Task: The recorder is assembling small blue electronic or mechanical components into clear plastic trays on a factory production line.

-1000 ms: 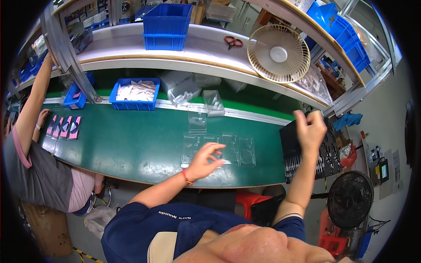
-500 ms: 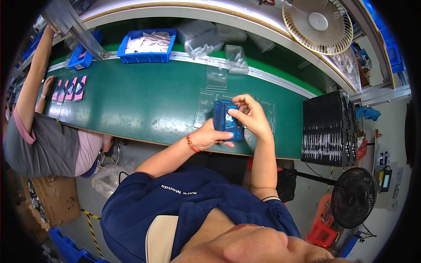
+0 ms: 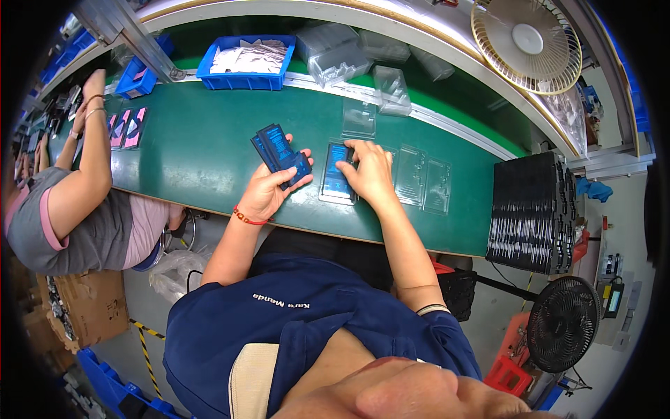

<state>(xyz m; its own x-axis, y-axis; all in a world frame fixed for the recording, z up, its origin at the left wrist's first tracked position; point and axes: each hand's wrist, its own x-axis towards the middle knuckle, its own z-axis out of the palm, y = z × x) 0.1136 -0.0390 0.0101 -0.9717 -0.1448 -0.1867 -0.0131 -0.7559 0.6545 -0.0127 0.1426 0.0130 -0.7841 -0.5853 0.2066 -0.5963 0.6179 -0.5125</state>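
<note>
My left hand (image 3: 266,194) grips a fanned stack of flat blue-and-black packs (image 3: 273,148), which look like phone batteries, above the green bench. A single pack of the same kind (image 3: 336,171) lies in a clear plastic tray (image 3: 325,196) to its right. Over that pack's right edge, my right hand (image 3: 371,174) closes with thumb and fingertips on it. More shallow clear trays (image 3: 410,174) lie flat on the bench to the right of my right hand. One further clear tray (image 3: 359,120) rests just beyond the fingers.
A blue bin of white slips (image 3: 246,82) stands at the back, beside stacked clear plastic boxes (image 3: 335,63). Tall black stacked trays (image 3: 528,213) flank the bench's right end. At the left, a co-worker's arm (image 3: 87,178) reaches over the bench near pink-and-dark pieces (image 3: 132,128).
My hands have parted. The left has moved left with the stack, now fanned; the right is at a pack in the tray. The co-worker's arm has swung lower.
</note>
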